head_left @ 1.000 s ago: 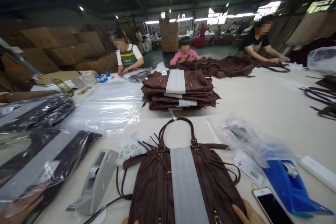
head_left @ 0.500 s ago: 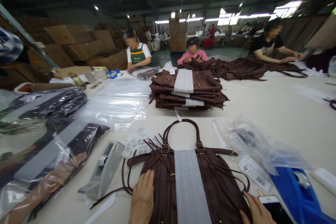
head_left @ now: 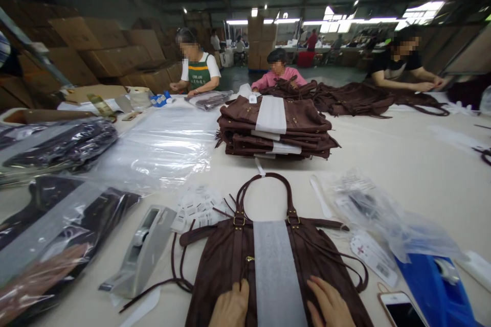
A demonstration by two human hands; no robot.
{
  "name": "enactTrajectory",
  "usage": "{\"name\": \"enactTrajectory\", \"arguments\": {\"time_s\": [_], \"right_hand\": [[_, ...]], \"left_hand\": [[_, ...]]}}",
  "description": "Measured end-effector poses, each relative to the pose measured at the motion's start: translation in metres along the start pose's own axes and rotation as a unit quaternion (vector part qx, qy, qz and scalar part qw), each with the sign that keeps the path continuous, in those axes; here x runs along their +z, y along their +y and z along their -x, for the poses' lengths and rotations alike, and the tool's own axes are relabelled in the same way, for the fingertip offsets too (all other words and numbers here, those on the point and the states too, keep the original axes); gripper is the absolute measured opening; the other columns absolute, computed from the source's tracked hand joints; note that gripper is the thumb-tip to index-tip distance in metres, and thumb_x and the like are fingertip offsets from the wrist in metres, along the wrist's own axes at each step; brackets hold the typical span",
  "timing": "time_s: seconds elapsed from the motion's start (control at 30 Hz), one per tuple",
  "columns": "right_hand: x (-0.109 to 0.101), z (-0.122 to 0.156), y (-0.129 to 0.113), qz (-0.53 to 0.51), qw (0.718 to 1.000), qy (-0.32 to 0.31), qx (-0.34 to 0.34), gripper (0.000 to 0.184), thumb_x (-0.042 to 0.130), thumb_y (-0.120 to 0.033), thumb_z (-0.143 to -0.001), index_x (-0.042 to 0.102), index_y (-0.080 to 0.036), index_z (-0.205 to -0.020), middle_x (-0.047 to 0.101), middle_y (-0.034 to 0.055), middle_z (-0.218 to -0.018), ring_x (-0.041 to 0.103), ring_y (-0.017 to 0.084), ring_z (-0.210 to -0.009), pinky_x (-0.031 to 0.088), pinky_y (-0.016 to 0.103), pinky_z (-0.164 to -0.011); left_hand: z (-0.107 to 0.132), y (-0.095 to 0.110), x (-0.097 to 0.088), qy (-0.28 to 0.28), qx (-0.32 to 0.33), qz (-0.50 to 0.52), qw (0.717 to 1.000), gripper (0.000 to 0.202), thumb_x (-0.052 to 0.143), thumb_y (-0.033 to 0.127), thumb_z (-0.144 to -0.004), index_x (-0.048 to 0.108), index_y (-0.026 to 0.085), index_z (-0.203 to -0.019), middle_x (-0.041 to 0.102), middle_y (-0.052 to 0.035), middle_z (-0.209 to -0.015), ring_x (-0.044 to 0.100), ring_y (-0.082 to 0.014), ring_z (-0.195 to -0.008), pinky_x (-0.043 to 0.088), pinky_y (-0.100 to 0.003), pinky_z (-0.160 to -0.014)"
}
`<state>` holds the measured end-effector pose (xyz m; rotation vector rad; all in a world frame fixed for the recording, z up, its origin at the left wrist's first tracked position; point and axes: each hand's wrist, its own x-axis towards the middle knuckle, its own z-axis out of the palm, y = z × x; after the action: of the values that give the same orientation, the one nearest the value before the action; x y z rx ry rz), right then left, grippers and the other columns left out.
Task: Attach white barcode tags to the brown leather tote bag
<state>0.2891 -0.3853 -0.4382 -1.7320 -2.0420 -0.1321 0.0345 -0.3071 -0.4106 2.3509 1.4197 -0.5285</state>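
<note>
**Soft brown bag flat under both palms**

Head view: the brown bag [head_left: 276,265] lies flat on the counter [head_left: 402,163], handles pointing away, a white paper strip [head_left: 275,271] down its middle. The left hand [head_left: 231,309] and right hand [head_left: 330,307] press on it either side of the strip, each grip open and flat, holding nothing. The bag looks limp, light and likely to sag; the handles [head_left: 264,191] or side seams seem the best hold. Tape dispenser [head_left: 143,248] left, phone [head_left: 401,311] right hem it in; open room lies ahead, short of the bag stack [head_left: 276,130].
</note>
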Motion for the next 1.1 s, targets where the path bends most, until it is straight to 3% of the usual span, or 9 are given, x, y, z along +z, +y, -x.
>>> {"name": "enactTrajectory", "arguments": {"time_s": [0.07,0.17,0.27,0.4,0.5,0.63,0.93,1.0,1.1], "right_hand": [[0.007,-0.037,-0.023,-0.039,0.999,-0.001,0.006,0.029,0.048,-0.027,-0.081,0.053,-0.017,-0.107,0.059,0.0100,-0.104,0.056,0.021,-0.096,0.049,0.029,-0.077],[0.026,-0.095,-0.052,-0.084,0.995,-0.044,0.033,0.029,0.040,-0.019,-0.084,0.050,-0.018,-0.111,0.056,0.0088,-0.107,0.052,0.020,-0.100,0.044,0.033,-0.083],[0.053,-0.146,-0.071,-0.087,0.988,-0.116,0.060,0.029,0.039,-0.014,-0.083,0.050,-0.018,-0.109,0.056,0.0079,-0.107,0.049,0.020,-0.100,0.038,0.034,-0.086],[0.087,-0.187,-0.081,-0.049,0.972,-0.207,0.103,0.029,0.042,-0.012,-0.080,0.052,-0.018,-0.107,0.056,0.0080,-0.106,0.047,0.021,-0.101,0.033,0.034,-0.085],[0.104,-0.199,-0.082,-0.038,0.964,-0.241,0.104,0.024,0.043,-0.014,-0.080,0.055,-0.017,-0.100,0.059,0.0081,-0.095,0.051,0.022,-0.093,0.033,0.034,-0.080],[0.116,-0.204,-0.075,-0.045,0.952,-0.286,0.104,0.020,0.044,-0.023,-0.083,0.061,-0.023,-0.093,0.062,0.0040,-0.086,0.054,0.018,-0.086,0.034,0.029,-0.074],[0.131,-0.210,-0.067,-0.087,0.933,-0.312,0.160,0.025,0.040,-0.028,-0.085,0.061,-0.031,-0.098,0.063,-0.0003,-0.093,0.057,0.016,-0.087,0.037,0.025,-0.069],[0.133,-0.208,-0.067,-0.103,0.934,-0.306,0.154,0.027,0.038,-0.025,-0.085,0.059,-0.029,-0.102,0.062,0.0001,-0.097,0.056,0.016,-0.090,0.038,0.026,-0.073],[0.135,-0.203,-0.067,-0.115,0.942,-0.288,0.124,0.029,0.034,-0.025,-0.087,0.057,-0.025,-0.104,0.062,0.0026,-0.096,0.055,0.018,-0.090,0.036,0.030,-0.076]], "left_hand": [[0.005,0.001,-0.001,-0.025,-0.023,0.054,0.998,0.037,0.030,0.005,-0.078,0.049,0.014,-0.108,0.060,-0.0119,-0.093,0.061,-0.0235,-0.078,0.049,-0.036,-0.066],[-0.007,-0.012,-0.008,0.096,-0.052,0.074,0.991,0.034,0.024,0.014,-0.085,0.050,0.015,-0.108,0.058,-0.0116,-0.102,0.056,-0.0222,-0.093,0.047,-0.037,-0.078],[-0.034,-0.033,-0.014,0.209,-0.059,0.071,0.974,0.034,0.029,0.013,-0.084,0.047,0.016,-0.112,0.056,-0.0096,-0.107,0.050,-0.0220,-0.102,0.042,-0.038,-0.086],[-0.068,-0.056,-0.017,0.276,-0.082,0.074,0.955,0.035,0.033,0.009,-0.080,0.046,0.011,-0.113,0.050,-0.0108,-0.117,0.040,-0.0247,-0.113,0.035,-0.040,-0.094],[-0.084,-0.065,-0.021,0.264,-0.083,0.118,0.954,0.037,0.037,0.010,-0.079,0.043,0.012,-0.115,0.050,-0.0102,-0.115,0.040,-0.0234,-0.110,0.034,-0.038,-0.092],[-0.099,-0.074,-0.032,0.225,-0.089,0.188,0.952,0.028,0.044,0.019,-0.077,0.050,0.021,-0.104,0.053,-0.0044,-0.099,0.046,-0.0217,-0.096,0.036,-0.036,-0.079],[-0.115,-0.085,-0.038,0.160,-0.090,0.316,0.931,0.025,0.048,0.019,-0.073,0.054,0.021,-0.097,0.054,-0.0040,-0.094,0.048,-0.0206,-0.094,0.036,-0.033,-0.079],[-0.112,-0.089,-0.039,0.183,-0.084,0.317,0.927,0.024,0.045,0.018,-0.075,0.054,0.021,-0.097,0.054,-0.0043,-0.092,0.049,-0.0205,-0.092,0.037,-0.033,-0.080],[-0.104,-0.109,-0.042,0.308,-0.146,0.293,0.893,0.025,0.038,0.017,-0.080,0.052,0.017,-0.101,0.053,-0.0067,-0.093,0.048,-0.0203,-0.093,0.037,-0.034,-0.084]]}}
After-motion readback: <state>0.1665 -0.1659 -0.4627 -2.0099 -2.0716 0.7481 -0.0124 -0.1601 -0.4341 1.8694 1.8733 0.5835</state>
